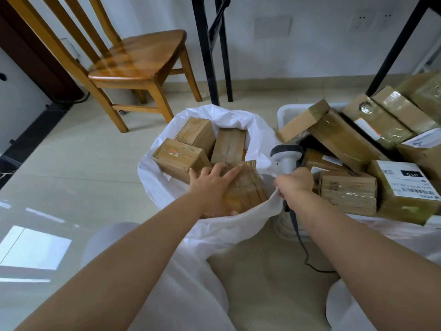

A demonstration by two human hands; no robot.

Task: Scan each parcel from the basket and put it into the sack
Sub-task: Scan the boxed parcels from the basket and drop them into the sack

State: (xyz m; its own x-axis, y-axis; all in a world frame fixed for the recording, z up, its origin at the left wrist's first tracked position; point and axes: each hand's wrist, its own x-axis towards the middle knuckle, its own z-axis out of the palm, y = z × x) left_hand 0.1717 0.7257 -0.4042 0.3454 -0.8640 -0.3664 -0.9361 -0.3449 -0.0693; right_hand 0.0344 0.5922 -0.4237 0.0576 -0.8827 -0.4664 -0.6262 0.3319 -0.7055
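Left hand (212,185) presses flat-fingered on a parcel (245,187) to seat it in the sack (167,187), while right hand (296,181) grips the scanner (286,156) and pinches the rim wide.

We can read very little here. On the white shipping label (408,178) stuck to the parcel at the right of the basket (286,113), we make out "010" in white on a black bar, seen upside down. Below it runs a line of larger characters and a barcode, too blurred for us to read. The other parcels' labels are illegible to us.
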